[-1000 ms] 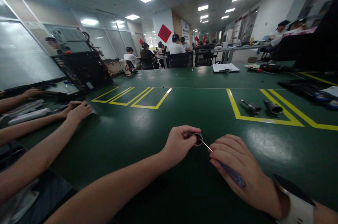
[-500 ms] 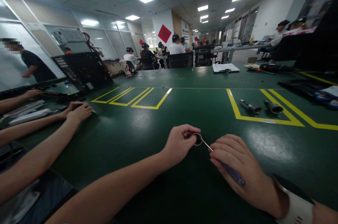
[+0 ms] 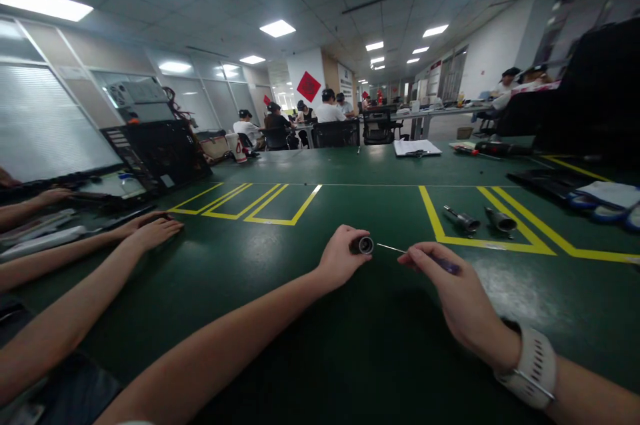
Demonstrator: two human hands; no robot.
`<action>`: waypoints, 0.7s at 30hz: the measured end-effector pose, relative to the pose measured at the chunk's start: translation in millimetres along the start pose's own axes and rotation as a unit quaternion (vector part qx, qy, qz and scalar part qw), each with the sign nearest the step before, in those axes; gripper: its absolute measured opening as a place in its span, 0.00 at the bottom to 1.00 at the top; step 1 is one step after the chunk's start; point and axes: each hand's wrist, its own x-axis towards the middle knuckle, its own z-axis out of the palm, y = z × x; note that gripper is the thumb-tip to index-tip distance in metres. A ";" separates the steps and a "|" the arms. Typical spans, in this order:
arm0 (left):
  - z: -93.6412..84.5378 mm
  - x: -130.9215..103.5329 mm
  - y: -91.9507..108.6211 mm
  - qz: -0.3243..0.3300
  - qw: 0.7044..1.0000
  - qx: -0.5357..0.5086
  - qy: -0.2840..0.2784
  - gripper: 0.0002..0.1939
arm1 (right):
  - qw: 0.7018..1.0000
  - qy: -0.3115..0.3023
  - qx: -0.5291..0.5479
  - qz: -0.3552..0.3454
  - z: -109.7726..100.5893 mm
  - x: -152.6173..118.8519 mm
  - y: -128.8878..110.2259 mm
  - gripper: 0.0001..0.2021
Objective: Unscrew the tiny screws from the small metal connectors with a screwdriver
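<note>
Over the green table, my left hand [image 3: 341,257] is closed round a short dark metal cylinder [image 3: 363,245], its hollow round end facing me. My right hand [image 3: 450,285] grips a screwdriver [image 3: 447,265] with a thin shaft and a bluish-purple handle. The shaft points left, its tip just short of the cylinder's open end and apart from it. Two similar metal fittings, a left one [image 3: 463,219] with a thin stem and a right one [image 3: 501,220] with a wide mouth, lie inside a yellow-taped area on the right.
Yellow tape outlines [image 3: 270,221] mark the green tabletop [image 3: 280,278]. At the back lie a clipboard with paper [image 3: 417,147] and a red-and-black tool [image 3: 465,149]. A dark tray [image 3: 537,179] is at right. A co-worker's hands [image 3: 153,231] rest on the table at left.
The screwdriver tip has come out of the cylinder's opening, and my right hand now holds the tool flatter. The cylinder's open end has turned toward me. The view has tilted up slightly.
</note>
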 end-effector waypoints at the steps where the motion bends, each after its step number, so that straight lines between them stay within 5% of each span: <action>1: -0.9 6.3 -0.5 0.019 0.999 0.039 -0.004 0.19 | 1.000 0.004 0.025 0.011 0.7 3.4 0.0 0.13; 5: 0.1 29.7 -2.8 0.055 0.991 0.124 -0.010 0.20 | 0.996 -0.002 0.085 0.015 5.9 17.4 -1.0 0.12; 10: 8.9 44.0 -12.0 0.015 0.998 0.015 -0.064 0.21 | 0.993 -0.006 0.116 0.008 14.9 29.1 -0.5 0.11; 21: 9.5 42.2 -16.4 0.128 0.989 -0.034 -0.064 0.08 | 0.997 -0.078 0.020 -0.009 13.6 21.5 15.7 0.12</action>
